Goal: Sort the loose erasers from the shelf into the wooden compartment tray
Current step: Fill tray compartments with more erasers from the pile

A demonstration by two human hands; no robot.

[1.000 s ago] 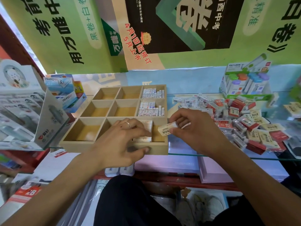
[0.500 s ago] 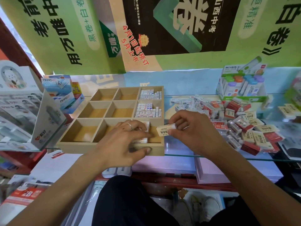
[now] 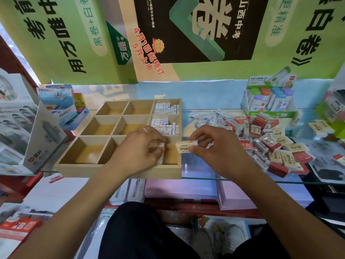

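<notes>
so right now my right hand (image 3: 214, 150) is pinching a cream eraser (image 3: 184, 146) between thumb and fingertips, right over the right-hand wall of the wooden tray (image 3: 119, 171), by its near right corner. the eraser's long axis runs roughly left-right, parallel to the tray's front edge, printed face tilted up toward me.

my left hand (image 3: 138, 152) is down in the near right compartment, fingers curled around a few white erasers (image 3: 161, 152) standing on edge along the left side of that slot — it looks like i'm holding them upright so they don't flop over. can't see exactly how many are under my fingers.

the thing that matters for the next move: the open gap in that compartment sits just left of and below the eraser i'm holding, between my left fingertips and the tray's right wall. so it's a short trip leftward and down, and the right hand is plainly the nearer one. i'd guess the eraser has to turn on edge to pack in like the two filled compartments (image 3: 165, 116) behind it — though it's a different kind, so maybe not.

the loose pile (image 3: 261, 139) is still big, spread over the glass shelf (image 3: 242, 181) toward its right edge.
</notes>
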